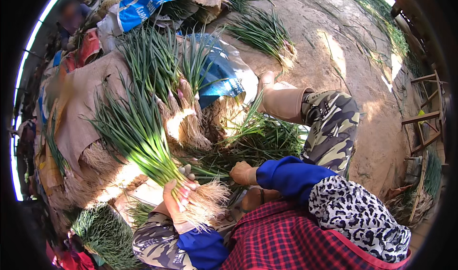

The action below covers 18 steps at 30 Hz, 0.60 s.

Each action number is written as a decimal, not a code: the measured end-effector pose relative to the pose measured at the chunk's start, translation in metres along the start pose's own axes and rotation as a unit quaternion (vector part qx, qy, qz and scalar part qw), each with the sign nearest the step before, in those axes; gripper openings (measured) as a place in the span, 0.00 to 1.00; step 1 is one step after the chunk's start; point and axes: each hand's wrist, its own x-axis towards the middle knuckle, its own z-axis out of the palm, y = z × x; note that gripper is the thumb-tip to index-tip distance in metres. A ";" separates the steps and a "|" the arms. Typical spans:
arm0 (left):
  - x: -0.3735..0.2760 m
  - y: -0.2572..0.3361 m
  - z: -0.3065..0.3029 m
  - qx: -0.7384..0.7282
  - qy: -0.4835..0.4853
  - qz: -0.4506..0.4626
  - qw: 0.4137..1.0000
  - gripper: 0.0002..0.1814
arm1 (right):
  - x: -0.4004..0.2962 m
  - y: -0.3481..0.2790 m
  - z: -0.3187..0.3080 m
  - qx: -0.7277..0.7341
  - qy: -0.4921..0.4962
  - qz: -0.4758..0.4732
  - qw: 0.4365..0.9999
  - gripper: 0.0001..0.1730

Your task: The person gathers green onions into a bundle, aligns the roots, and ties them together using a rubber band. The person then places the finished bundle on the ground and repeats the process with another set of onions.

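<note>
A bunch of green onions or similar bulb plants [150, 144], with pinkish bulbs and long pale roots, lies in my left hand [173, 198]. Its thumb crosses the stems, and grey-covered fingertips show at the far side. My right hand [243, 173] is a fist just right of the bunch, closed around the end of a few thin green leaves; its palm side is hidden. Loose green leaves [272, 136] lie heaped beyond it. More rooted bunches [182, 116] stand beyond the held one, beside a blue and white printed sack [223, 73].
Another bunch [268, 37] lies on the dirt floor [375, 127]. Brown sacking [93, 76] covers rooted plants at left, with cut greens [103, 234] below. My boot [282, 102] stands near the leaf heap. A wooden frame [425, 116] is at right; a person [71, 17] is at upper left.
</note>
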 end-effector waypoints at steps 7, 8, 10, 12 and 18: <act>-0.013 0.019 0.027 0.005 -0.012 -0.047 0.999 0.28 | -0.151 0.066 -0.237 0.025 0.417 -0.141 0.898 0.15; -0.013 0.013 0.018 -0.048 -0.028 -0.040 0.998 0.28 | -0.159 0.084 -0.265 -0.038 0.436 -0.097 0.894 0.13; -0.009 0.007 -0.006 -0.076 -0.043 -0.031 0.996 0.24 | -0.179 0.114 -0.323 -0.111 0.575 -0.132 0.800 0.11; -0.003 0.004 -0.013 -0.087 -0.065 -0.051 0.993 0.20 | -0.180 0.182 -0.353 0.212 0.507 0.077 0.832 0.14; 0.007 -0.004 0.023 -0.121 -0.135 0.024 0.983 0.17 | -0.170 0.344 -0.377 -0.212 0.501 0.321 0.775 0.32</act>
